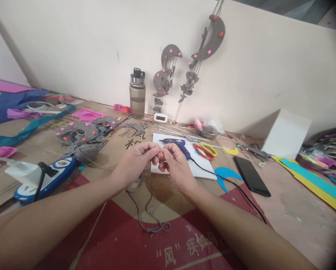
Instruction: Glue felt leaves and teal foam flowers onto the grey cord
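Observation:
My left hand (pixel 141 161) and my right hand (pixel 176 163) meet above the cardboard, thumbs and forefingers pinched together. Whatever is between the fingertips is too small to make out. Grey yarn (pixel 140 213) runs down from under my left hand and lies in loose loops on the red part of the cardboard. Just behind my right hand, a blue glue gun (pixel 182 144) rests on a white sheet (pixel 201 171), its black cord trailing right. Scissors (pixel 204 151) with red and yellow handles lie beside it. A blue crescent cutout (pixel 227 174) is right of the sheet.
At left are a power strip (pixel 65 170), a ball of grey yarn (pixel 86 152) and grey crescent pieces (pixel 75 133) with pink and orange dots. A bottle (pixel 137 97) stands by the wall, where crescent hangings (pixel 215 41) hang. A phone (pixel 251 176) lies at right.

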`<state>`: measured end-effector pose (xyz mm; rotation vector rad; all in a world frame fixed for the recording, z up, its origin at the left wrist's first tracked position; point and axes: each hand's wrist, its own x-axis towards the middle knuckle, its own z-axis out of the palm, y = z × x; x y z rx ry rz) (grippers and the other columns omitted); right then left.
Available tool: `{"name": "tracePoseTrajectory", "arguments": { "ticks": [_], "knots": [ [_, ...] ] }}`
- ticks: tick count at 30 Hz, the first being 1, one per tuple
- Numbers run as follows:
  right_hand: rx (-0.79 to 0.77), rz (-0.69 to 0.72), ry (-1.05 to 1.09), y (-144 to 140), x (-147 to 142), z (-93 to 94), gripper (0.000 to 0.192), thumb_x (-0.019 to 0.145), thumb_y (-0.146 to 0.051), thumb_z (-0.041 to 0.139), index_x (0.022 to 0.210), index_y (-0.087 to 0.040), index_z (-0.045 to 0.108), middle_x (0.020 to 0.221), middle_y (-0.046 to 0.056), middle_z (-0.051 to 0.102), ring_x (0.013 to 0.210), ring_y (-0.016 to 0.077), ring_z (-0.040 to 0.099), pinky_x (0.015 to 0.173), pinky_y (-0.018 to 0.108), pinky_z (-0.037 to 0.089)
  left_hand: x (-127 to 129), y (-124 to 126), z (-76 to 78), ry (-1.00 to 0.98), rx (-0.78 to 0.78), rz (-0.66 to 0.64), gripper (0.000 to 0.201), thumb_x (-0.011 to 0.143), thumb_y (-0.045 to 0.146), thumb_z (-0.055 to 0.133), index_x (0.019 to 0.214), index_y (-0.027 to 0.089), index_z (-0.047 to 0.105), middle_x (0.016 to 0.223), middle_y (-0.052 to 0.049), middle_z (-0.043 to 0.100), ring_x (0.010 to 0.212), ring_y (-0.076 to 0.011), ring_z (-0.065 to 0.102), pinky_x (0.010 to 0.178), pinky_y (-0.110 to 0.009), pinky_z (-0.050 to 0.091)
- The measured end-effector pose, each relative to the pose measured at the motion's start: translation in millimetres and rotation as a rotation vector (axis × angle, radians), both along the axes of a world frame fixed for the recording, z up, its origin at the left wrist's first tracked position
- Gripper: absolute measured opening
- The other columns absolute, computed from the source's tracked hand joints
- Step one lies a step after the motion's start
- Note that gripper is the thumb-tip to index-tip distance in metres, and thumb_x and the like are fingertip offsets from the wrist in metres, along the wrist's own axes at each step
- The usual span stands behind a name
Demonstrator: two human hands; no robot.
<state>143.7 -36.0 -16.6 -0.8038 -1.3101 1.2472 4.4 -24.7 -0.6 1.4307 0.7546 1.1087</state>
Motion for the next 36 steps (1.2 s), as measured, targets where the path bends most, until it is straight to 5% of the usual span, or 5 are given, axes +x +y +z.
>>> {"name": "tracePoseTrajectory", "arguments": {
  "ticks": [13, 18, 26, 30, 36],
  "knots": [
    [0.078, -0.094, -0.174, -1.8, 1.5, -1.0, 0.019, 0.088, -0.039, 0.049, 0.083, -0.022, 0.044, 0.064, -0.006, 0.048, 0.054, 0.0081, 0.044, 0.051, 0.022, 0.037, -6.5, 0.4, 6.7, 0.24, 0.125, 0.086, 0.021, 0.077, 0.036, 0.062, 0.08, 0.015, 0.061, 0.07, -0.001, 0.062, 0.064, -0.0121, 0.055, 0.062, -0.024, 0.042],
    [0.146, -0.118, -0.316, 0.0, 5.1, -1.5, 0.014, 0.087, -0.034, 0.05, 0.081, -0.021, 0.048, 0.069, -0.004, 0.049, 0.058, 0.0084, 0.047, 0.054, 0.022, 0.039, -14.0, 10.3, 7.6, 0.38, 0.097, -0.041, 0.02, 0.078, 0.035, 0.058, 0.074, 0.015, 0.061, 0.059, 0.001, 0.057, 0.055, -0.0102, 0.049, 0.053, -0.022, 0.037],
    [0.024, 0.064, -0.176, 4.1, 6.1, 3.4, 0.02, 0.087, -0.039, 0.049, 0.081, -0.02, 0.048, 0.064, -0.004, 0.053, 0.054, 0.0079, 0.048, 0.053, 0.022, 0.04, -13.9, 12.0, 2.4, 0.03, -0.143, -0.233, 0.028, 0.079, 0.041, 0.059, 0.068, 0.015, 0.057, 0.062, -0.002, 0.055, 0.057, -0.0108, 0.051, 0.054, -0.022, 0.04],
    [0.013, 0.05, -0.104, 7.2, 5.8, -1.2, 0.021, 0.087, -0.042, 0.05, 0.084, -0.02, 0.049, 0.068, -0.003, 0.055, 0.054, 0.0075, 0.048, 0.051, 0.021, 0.039, -9.8, 11.5, 0.8, 0.023, -0.124, -0.13, 0.025, 0.078, 0.038, 0.061, 0.07, 0.015, 0.059, 0.061, -0.001, 0.056, 0.057, -0.0104, 0.051, 0.057, -0.023, 0.041],
    [0.0, 0.003, -0.111, 7.9, 5.4, -5.1, 0.023, 0.085, -0.043, 0.052, 0.086, -0.021, 0.045, 0.062, -0.006, 0.053, 0.052, 0.0075, 0.047, 0.05, 0.021, 0.039, -9.7, 5.0, 4.9, 0.314, 0.114, 0.1, 0.025, 0.076, 0.038, 0.061, 0.086, 0.016, 0.068, 0.07, -0.003, 0.066, 0.062, -0.0136, 0.057, 0.059, -0.024, 0.042]
  ]
}}
